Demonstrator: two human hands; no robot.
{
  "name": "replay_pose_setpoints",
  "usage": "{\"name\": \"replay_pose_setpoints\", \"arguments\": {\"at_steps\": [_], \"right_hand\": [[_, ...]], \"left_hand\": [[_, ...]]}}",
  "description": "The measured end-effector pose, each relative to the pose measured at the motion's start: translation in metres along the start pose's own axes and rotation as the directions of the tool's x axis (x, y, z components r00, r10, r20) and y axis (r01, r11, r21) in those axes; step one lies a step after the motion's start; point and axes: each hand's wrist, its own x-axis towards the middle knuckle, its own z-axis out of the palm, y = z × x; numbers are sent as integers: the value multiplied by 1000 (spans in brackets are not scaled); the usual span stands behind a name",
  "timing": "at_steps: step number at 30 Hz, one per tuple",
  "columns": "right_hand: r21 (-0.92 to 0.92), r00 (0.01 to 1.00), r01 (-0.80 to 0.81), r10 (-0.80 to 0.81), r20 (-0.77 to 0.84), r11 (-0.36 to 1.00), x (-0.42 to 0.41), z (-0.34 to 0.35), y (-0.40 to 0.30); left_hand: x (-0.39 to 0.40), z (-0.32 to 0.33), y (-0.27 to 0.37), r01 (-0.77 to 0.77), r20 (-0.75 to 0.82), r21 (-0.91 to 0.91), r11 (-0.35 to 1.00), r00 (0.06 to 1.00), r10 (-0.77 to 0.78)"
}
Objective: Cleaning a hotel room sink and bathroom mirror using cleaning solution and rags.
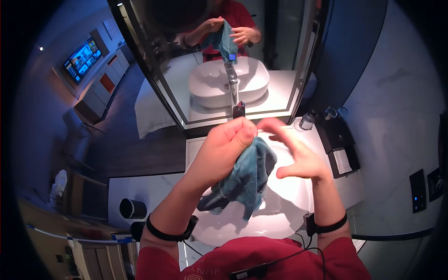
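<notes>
My left hand (231, 143) is closed on the top of a teal cloth (250, 175), which hangs down in folds over a white vessel sink (287, 217). To the right of the cloth, my right hand (297, 154) has its fingers spread and slightly blurred, with nothing in it. Beyond my hands stands a faucet (239, 109), its lower part hidden behind them. The mirror (280, 45) behind the sink reflects both hands, the cloth and the faucet.
A small bottle (307, 120), a glass (330, 112) and a black tray box (341, 150) holding a white packet are at the right of the counter. A black cup (133, 208) stands on the left counter (157, 185).
</notes>
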Motion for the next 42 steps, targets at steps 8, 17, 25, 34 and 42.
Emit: {"name": "replay_pose_setpoints", "arguments": {"at_steps": [8, 17, 25, 34, 42], "right_hand": [[788, 920, -154, 378, -106, 596, -21, -20, 19], [930, 924, 325, 153, -350, 170, -38, -32, 101], [994, 882, 3, 469, 49, -109, 49, 9, 171], [813, 693, 83, 552, -463, 577, 105, 61, 188], [97, 888, -220, 241, -391, 971, 23, 56, 121]], "left_hand": [[9, -49, -36, -74, 51, 591, 803, 997, 55], [50, -62, -169, 284, -501, 192, 939, 851, -155], [63, -72, -183, 606, -253, -370, 704, 664, -704], [70, -76, -187, 595, -249, -326, 735, 696, -674], [82, -76, -170, 585, -307, -178, 792, 732, -609]]}}
